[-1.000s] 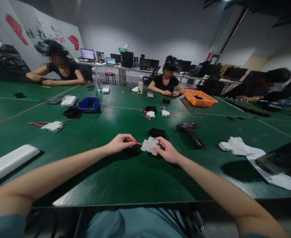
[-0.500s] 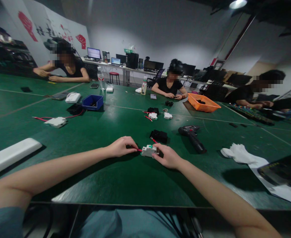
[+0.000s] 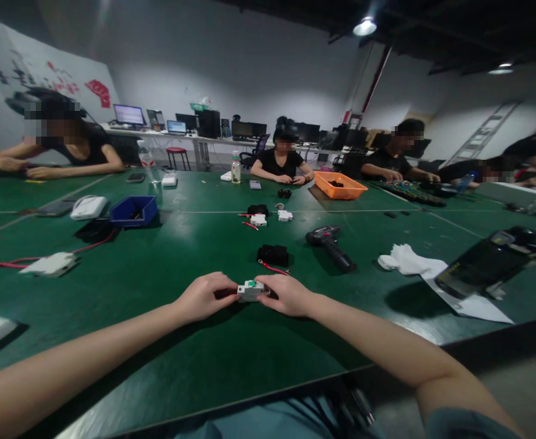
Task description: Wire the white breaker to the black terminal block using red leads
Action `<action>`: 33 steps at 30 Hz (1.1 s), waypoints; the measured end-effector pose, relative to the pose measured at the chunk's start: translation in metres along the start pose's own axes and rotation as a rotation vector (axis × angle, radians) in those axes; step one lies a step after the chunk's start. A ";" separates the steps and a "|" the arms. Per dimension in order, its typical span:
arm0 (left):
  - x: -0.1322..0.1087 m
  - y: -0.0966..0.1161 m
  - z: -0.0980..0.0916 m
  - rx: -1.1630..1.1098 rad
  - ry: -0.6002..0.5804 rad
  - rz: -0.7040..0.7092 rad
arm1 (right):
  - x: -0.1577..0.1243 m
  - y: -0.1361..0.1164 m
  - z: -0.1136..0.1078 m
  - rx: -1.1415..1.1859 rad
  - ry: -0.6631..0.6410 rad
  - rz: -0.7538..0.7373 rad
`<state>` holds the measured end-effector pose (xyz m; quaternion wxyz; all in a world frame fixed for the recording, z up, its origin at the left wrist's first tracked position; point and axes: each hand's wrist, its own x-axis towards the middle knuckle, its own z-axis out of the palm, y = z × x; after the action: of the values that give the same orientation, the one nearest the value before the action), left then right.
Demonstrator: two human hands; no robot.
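Head view: white breaker (image 3: 250, 292) lengthwise left-right between hands (image 3: 205, 297) (image 3: 290, 296), toggle (image 3: 251, 284) up

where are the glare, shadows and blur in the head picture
In the head view, pale glare streaks the table at lower left; in the head view, a dark shadow lies beside the drill; in the head view, the white block in the hands is too soft for fine detail.
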<state>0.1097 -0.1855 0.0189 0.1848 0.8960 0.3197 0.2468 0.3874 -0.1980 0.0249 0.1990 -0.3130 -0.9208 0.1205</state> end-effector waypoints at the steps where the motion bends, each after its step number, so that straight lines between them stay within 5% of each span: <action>1: 0.000 -0.001 0.001 -0.013 -0.006 -0.015 | 0.000 -0.001 0.000 -0.005 -0.003 -0.003; 7: 0.000 -0.002 0.000 -0.047 -0.025 -0.047 | 0.004 -0.003 -0.002 -0.063 -0.020 -0.059; 11: 0.000 -0.005 -0.002 -0.005 0.001 -0.003 | 0.008 0.031 -0.029 -0.134 0.070 -0.114; 16: 0.001 -0.019 -0.006 0.162 0.100 0.119 | -0.017 0.107 -0.081 -0.495 0.389 0.637; 18: 0.002 -0.023 -0.007 0.205 0.133 0.133 | -0.033 0.132 -0.095 -0.524 0.323 0.957; 20: 0.002 -0.024 -0.007 0.220 0.146 0.130 | -0.044 0.150 -0.103 -0.461 0.207 1.127; 26: 0.001 -0.020 -0.008 0.178 0.158 0.116 | -0.047 0.174 -0.106 -0.351 0.078 1.197; 33: 0.001 -0.020 -0.008 0.182 0.165 0.061 | -0.047 0.183 -0.107 -0.212 0.083 1.231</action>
<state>0.0957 -0.1690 0.0160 0.0680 0.8949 0.3277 0.2952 0.5656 -0.0751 0.0430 0.0966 -0.8087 -0.5700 0.1087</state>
